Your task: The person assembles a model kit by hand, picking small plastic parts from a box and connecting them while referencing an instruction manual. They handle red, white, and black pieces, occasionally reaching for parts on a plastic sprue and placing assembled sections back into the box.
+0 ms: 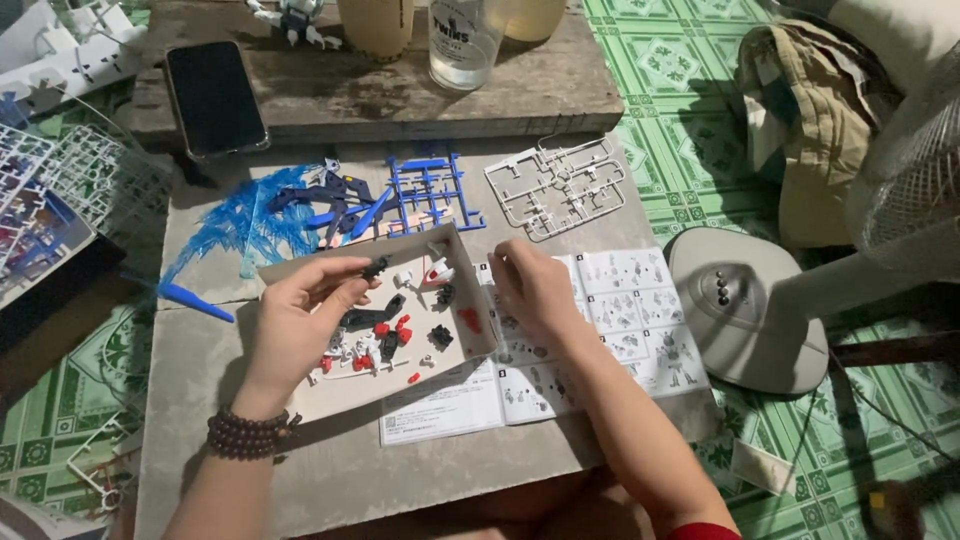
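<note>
The scene is quite dim and has a cool, slightly greenish tone. The light seems to come from above and a little from the far side, because the wooden board (400, 95) throws a dark shadow on the grey slab (350, 470) just near it. The brightest areas are the instruction sheet (600, 330) and the inside of the cardboard tray (330, 395). A weak reflection lies on the phone screen (215, 95). The corners are darker, mostly near left and near right. The fan grille (915, 170) at the right edge looks soft and stretched. Small parts are not sharp; fine detail is smeared.
</note>
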